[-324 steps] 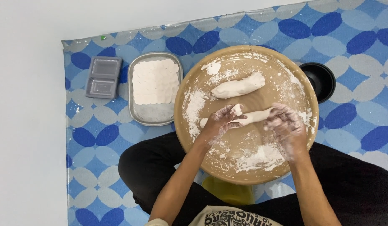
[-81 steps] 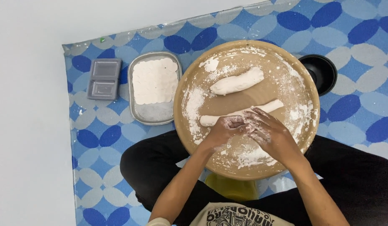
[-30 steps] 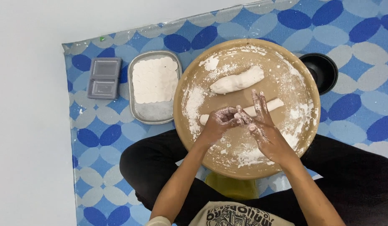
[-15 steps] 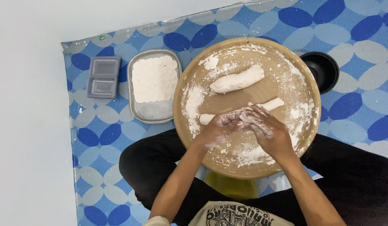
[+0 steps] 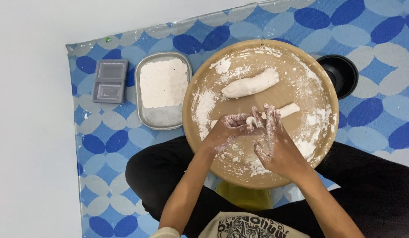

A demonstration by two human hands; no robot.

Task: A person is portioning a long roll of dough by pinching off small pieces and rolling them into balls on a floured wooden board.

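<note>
A round wooden board dusted with flour rests over my crossed legs. A thin rolled rope of white dough lies across its middle. My left hand pinches a small piece of dough at the rope's near part. My right hand lies flat with fingers stretched over the rope, floury. A thicker dough log lies farther back on the board, apart from both hands.
A metal tray lined with several flat white dough discs sits left of the board. A small grey two-compartment box lies further left. A black bowl stands at the board's right edge. A blue patterned mat covers the floor.
My right hand has opened flat over the dough rope, fingers pointing away. My left hand has closed its fingers on a small bit of dough.
</note>
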